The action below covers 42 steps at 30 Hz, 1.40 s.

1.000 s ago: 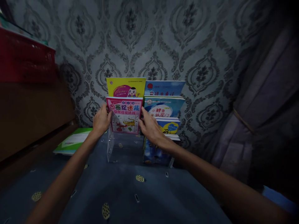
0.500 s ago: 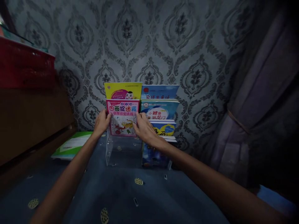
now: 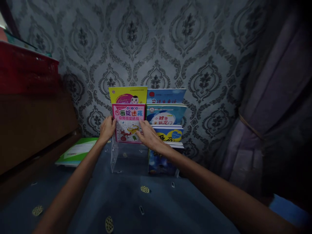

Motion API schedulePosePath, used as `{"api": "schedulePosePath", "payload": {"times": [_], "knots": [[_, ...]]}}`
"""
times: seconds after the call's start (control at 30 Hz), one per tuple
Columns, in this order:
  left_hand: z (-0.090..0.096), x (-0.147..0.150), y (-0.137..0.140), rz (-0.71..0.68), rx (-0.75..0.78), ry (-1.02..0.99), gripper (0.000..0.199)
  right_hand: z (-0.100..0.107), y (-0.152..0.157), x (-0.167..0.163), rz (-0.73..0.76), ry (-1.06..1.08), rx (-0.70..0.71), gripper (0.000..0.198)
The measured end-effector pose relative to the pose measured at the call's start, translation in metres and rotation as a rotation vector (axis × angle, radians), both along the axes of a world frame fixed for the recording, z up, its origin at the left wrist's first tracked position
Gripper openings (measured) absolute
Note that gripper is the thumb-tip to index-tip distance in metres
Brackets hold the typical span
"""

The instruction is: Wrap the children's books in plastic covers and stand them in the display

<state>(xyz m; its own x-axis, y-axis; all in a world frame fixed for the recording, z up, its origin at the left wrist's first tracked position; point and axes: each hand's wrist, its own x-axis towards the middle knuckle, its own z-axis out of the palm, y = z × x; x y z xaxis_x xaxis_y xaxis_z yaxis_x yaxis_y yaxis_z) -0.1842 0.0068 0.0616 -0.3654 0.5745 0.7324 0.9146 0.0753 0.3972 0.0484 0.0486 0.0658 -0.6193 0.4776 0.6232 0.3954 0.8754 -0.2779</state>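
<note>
A pink picture book (image 3: 129, 112) stands upright in the left column of a clear tiered book rack (image 3: 113, 159). My left hand (image 3: 107, 129) is closed on its left edge, thumb at the front. At the opposite edge, my right hand (image 3: 148, 134) pinches the book with the thumb across the cover. Behind it rises a yellow book (image 3: 128, 92). The rack's right column bears several books, among them a blue one (image 3: 168, 94) at the top, a teal one (image 3: 176, 113) below it and a dark blue one (image 3: 161, 164) in front.
A green-and-white book (image 3: 75, 151) lies on the dark blue patterned cloth (image 3: 122, 198) at the left, beside a brown box (image 3: 36, 123) under a red container (image 3: 26, 70). Patterned wallpaper (image 3: 131, 48) stands behind the rack. A tied purple curtain (image 3: 263, 107) hangs at the right.
The pink book has shifted very slightly right between my hands. My right hand has slid a little left over its cover. The other books look unmoved.
</note>
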Motion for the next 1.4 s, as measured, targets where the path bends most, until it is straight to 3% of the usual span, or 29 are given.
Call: {"api": "schedulePosePath", "payload": {"times": [0.33,0.67,0.93,1.4], "knots": [[-0.009,-0.007,-0.002,-0.028,0.011,0.004,0.017,-0.006,-0.001,-0.002,0.034,0.002,-0.010,0.040],[-0.009,-0.003,-0.008,-0.081,0.034,-0.024,0.019,0.003,-0.013,-0.002,0.001,-0.032,-0.055,0.042],[-0.011,0.001,-0.016,-0.122,0.026,-0.065,0.021,-0.009,-0.004,-0.001,0.058,0.045,0.017,0.043],[-0.021,0.009,-0.029,-0.144,0.000,-0.112,0.025,-0.015,-0.008,0.009,0.075,0.034,0.013,0.045]]}}
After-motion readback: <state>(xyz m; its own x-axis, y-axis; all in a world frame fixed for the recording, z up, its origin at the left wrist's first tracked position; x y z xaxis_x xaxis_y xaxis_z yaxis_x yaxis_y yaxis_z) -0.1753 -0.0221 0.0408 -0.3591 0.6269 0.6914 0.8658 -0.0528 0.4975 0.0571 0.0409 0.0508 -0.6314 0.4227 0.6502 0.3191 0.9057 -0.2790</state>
